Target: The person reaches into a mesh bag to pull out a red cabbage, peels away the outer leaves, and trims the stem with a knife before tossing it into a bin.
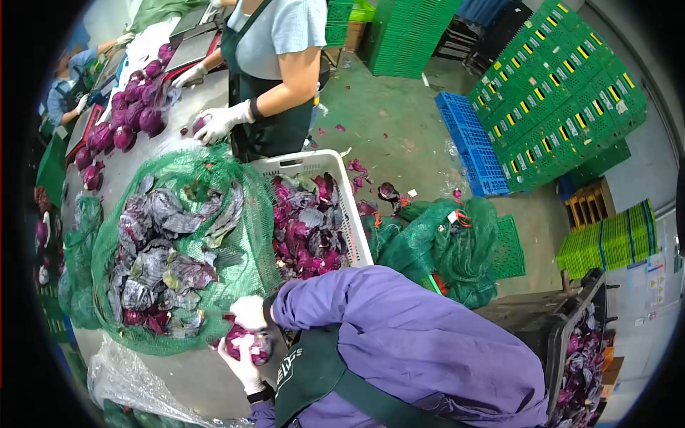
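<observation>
My left hand [244, 367], in a white glove, holds a red cabbage [253, 344] from below, its fingers spread around the side. Over the top of that cabbage is my right hand [250, 312], also gloved, closed and slightly blurred. A small dark, thin piece sticks out beside its fingers; I cannot make out what it is. Just beyond my hands, a green mesh bag [242, 260] lies spread on the table, with loose dark outer cabbage leaves [153, 264] heaped on it. A white crate [360, 235] full of purple leaves stands by my right arm.
Across the table, a co-worker's gloved hand [221, 123] holds a small purple piece. Whole red cabbages [128, 114] are piled at the far side. Clear plastic film [135, 378] hangs over the near edge. Filled green net bags [442, 242] and a dark bin [560, 335] stand on the floor.
</observation>
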A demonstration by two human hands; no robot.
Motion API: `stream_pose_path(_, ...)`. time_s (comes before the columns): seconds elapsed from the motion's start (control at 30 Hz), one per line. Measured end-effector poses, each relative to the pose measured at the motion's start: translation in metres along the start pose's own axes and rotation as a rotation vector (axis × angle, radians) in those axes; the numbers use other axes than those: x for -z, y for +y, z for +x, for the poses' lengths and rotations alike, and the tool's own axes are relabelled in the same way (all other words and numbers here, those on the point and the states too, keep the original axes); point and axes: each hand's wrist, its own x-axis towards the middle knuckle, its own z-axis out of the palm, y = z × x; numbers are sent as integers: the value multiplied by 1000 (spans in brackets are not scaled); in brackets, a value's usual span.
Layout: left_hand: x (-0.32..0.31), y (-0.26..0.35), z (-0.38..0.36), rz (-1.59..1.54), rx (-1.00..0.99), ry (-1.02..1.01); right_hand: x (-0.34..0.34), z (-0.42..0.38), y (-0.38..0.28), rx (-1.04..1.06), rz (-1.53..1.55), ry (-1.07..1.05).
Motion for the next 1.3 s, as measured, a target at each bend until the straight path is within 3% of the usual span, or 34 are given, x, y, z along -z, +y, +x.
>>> stream_pose_path(0.03, -1, 2, -8, 2, -96, -32, -3, 3, 13, -41, 34, 81)
stream_pose_path(0.07, -9, 21, -18, 61, -121, -59, 12, 2, 17, -27, -71, -27)
stream_pose_path(0.1, -15, 39, -22, -107, -21, -124, 31, -5, 14, -54, -144, -113)
stream_pose_path(0.13, -14, 48, -22, -146, 60, -171, 28, -8, 27, 26, -127, -43)
stream_pose_path(0.17, -22, 15, -30, -242, 1, -30, 38, -13, 25, -35, -162, -77)
stream_pose_path(0.2, -22, 26, -30, -114, -51, -20, 38, -15, 36, -10, -187, 11)
stream_pose_path(0.23, -32, 30, -34, -286, -67, 47, 31, -17, 65, 152, -208, 208)
stream_pose_path(0.27, -30, 23, -35, -318, -21, 109, 59, -17, 54, -45, -321, 172)
stream_pose_path(0.3, -31, 31, -37, -552, 53, 126, 69, -12, 68, -123, -258, 246)
stream_pose_path(0.33, -28, 37, -36, -713, 20, 135, 83, -14, 75, 4, -256, 344)
stream_pose_path(0.37, -28, 43, -34, -776, -31, 172, 95, -16, 72, 15, -12, 474)
stream_pose_path(0.43, -28, 32, -26, -697, 10, 293, 117, -22, 40, -210, 35, 555)
stream_pose_path(0.5, -32, 12, -17, -359, -51, 379, 121, -26, 27, -160, 118, 663)
stream_pose_path(0.57, -38, -18, -14, -193, 95, 388, 101, -37, 6, -84, 241, 590)
stream_pose_path(0.6, -42, -9, -15, -202, 85, 393, 94, -46, -2, -57, 241, 390)
stream_pose_path(0.67, -48, -15, -18, -254, 103, 354, 55, -59, 2, 44, 303, 241)
stream_pose_path(0.7, -48, -17, -20, -306, 121, 320, 51, -66, -7, -5, 284, 156)
stream_pose_path(0.77, -45, -21, -26, -236, 180, 312, 38, -74, -6, -47, 139, 44)
stream_pose_path(0.83, -44, -31, -29, -376, 338, 203, 33, -79, -4, -36, 134, 4)
stream_pose_path(0.9, -46, -31, -31, -442, 306, 172, 27, -82, 4, -27, 128, -33)
stream_pose_path(0.97, -49, -1, -31, -613, 387, 135, 17, -83, 18, 415, -261, 19)
stream_pose_path(1.13, -57, 13, -25, -699, 404, 27, 31, -87, -7, 134, -125, -2)
stream_pose_path(1.2, -76, 10, -28, -565, 282, 248, 31, -84, -4, -20, -158, -58)
stream_pose_path(1.23, -81, 8, -28, -567, 282, 244, 27, -83, 0, -23, -160, -57)
stream_pose_path(1.3, -89, 5, -28, -501, 229, 336, 17, -81, 7, -24, -162, 80)
